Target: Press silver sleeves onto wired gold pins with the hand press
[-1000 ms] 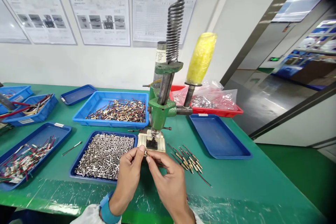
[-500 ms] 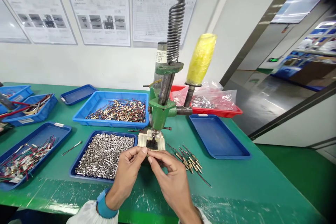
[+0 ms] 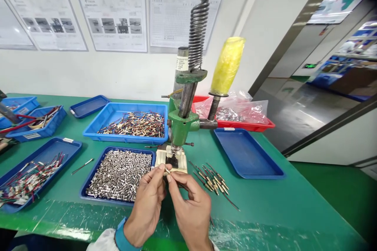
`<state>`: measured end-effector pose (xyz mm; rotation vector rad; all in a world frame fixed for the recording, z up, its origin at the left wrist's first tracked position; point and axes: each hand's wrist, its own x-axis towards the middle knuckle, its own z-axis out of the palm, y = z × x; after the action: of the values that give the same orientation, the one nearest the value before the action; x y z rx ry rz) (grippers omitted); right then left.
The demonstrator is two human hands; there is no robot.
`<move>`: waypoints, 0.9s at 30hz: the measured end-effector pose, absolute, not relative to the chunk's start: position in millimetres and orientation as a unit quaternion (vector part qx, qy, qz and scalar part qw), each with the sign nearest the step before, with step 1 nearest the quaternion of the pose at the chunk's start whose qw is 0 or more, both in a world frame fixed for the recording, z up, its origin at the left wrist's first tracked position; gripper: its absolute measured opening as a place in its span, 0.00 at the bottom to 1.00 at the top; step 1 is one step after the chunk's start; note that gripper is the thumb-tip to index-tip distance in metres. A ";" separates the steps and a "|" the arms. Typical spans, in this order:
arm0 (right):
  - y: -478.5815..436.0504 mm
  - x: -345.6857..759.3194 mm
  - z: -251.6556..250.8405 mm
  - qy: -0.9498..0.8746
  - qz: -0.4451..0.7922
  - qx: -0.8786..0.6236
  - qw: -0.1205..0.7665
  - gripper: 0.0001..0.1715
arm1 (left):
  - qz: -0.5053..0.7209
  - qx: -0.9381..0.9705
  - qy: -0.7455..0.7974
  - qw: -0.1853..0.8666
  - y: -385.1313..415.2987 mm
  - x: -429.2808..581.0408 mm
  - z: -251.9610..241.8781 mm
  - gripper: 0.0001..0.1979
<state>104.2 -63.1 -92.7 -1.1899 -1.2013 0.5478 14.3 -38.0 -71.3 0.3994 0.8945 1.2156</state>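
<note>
In front of the green hand press (image 3: 179,129), my left hand (image 3: 150,196) and my right hand (image 3: 193,200) meet fingertip to fingertip. Both pinch a small brass-coloured connector (image 3: 167,171); its ends are hidden by my fingers. A thin dark wire end (image 3: 212,222) shows beneath my right hand. Just beyond my fingertips is the press's pale base block (image 3: 182,162). To the right of my right hand, several wired brass connectors (image 3: 215,182) lie loose on the table. Left of my left hand stands a blue tray of small silver metal sleeves (image 3: 120,174).
Behind, a blue tray (image 3: 88,133) holds wired brass parts. Another wire-filled tray (image 3: 75,151) stands at left. A blue tray (image 3: 247,157) and a red tray (image 3: 259,126) with bagged parts are at right. The yellow-wrapped lever (image 3: 228,64) rises beside the press.
My hands have moved slightly down and the fingertips have parted a little, so the connector between them now shows. The view has shifted slightly; the press and trays stand as before.
</note>
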 end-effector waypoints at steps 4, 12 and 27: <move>-63.0 105.7 -93.6 -0.530 0.215 -0.515 0.639 0.04 | 0.556 0.196 0.390 0.707 -38.7 14.9 -69.3 0.17; -62.6 109.4 -89.7 -0.555 0.191 -0.493 0.642 0.06 | 0.546 0.279 0.391 0.686 -40.2 14.1 -74.0 0.17; -60.8 114.3 -91.7 -0.523 0.244 -0.455 0.678 0.08 | 0.516 0.462 0.411 0.592 -37.1 2.7 -72.8 0.19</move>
<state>114.3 -60.8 -91.7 -1.0217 -1.1745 0.5481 2.7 -37.1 -72.8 1.0755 0.9558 1.1999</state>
